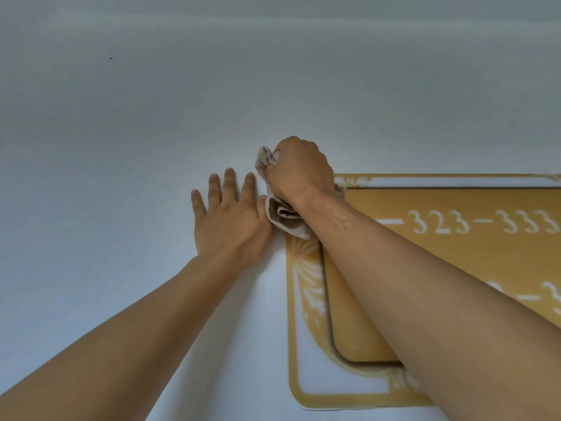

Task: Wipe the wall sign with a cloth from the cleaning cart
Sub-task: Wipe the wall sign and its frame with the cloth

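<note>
1. The right hand [299, 171] is fisted around a bunched beige cloth [283, 215], pressing it at the gold wall sign's [455, 268] upper-left corner.
2. The left hand [230, 217] lies flat, fingers spread, on the white wall [151, 132] just beside the sign.

I count two hands of mine: the left hand [227, 217] and the right hand [299, 170]. There is one cloth [283, 215], one gold sign [455, 268], one wall [151, 117].
</note>
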The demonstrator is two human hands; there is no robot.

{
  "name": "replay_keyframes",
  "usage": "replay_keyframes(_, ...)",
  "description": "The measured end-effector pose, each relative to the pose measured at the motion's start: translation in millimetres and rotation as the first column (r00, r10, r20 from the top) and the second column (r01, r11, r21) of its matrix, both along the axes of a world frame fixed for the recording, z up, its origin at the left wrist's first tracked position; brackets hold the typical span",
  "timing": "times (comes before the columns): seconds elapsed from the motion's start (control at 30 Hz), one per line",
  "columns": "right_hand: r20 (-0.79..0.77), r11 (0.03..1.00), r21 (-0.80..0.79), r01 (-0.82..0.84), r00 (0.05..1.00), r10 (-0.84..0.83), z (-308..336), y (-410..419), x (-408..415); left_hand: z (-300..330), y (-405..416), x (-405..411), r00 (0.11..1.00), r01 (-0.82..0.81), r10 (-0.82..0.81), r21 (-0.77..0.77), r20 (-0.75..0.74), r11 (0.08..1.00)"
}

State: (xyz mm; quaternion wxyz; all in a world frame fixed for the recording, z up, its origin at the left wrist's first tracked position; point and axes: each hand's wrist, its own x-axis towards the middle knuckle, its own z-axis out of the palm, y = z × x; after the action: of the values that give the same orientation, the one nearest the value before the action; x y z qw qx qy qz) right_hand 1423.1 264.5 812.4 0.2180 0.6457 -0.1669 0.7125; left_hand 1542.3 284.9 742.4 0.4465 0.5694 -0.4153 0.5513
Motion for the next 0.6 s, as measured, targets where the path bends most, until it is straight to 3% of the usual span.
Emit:
replay_keyframes(0.23, -0.033, 0.999, -0.031, -0.023, 0.999, 0.021, 9.5, -6.3, -4.8, 10.6, -5.6, 5.0, 0.999, -0.045, 0.046, -0.055, 0.002, 0.997)
replay_keyframes(0.47, -0.101, 0.992, 0.127, 0.008, 0.995, 0.005, 20.4, -3.4, -43.1, 8.8, -3.0, 3.7, 0.999, -0.035, 0.035, -0.059, 0.003, 0.998)
replay_keyframes(0.6, -0.04, 0.979, 0.2, -0.034, 0.998, 0.043, 16.6, -19.3, -77.8, 5.1, -2.0, 0.0, 0.999, -0.048, 0.047, -0.056, -0.019, 0.997)
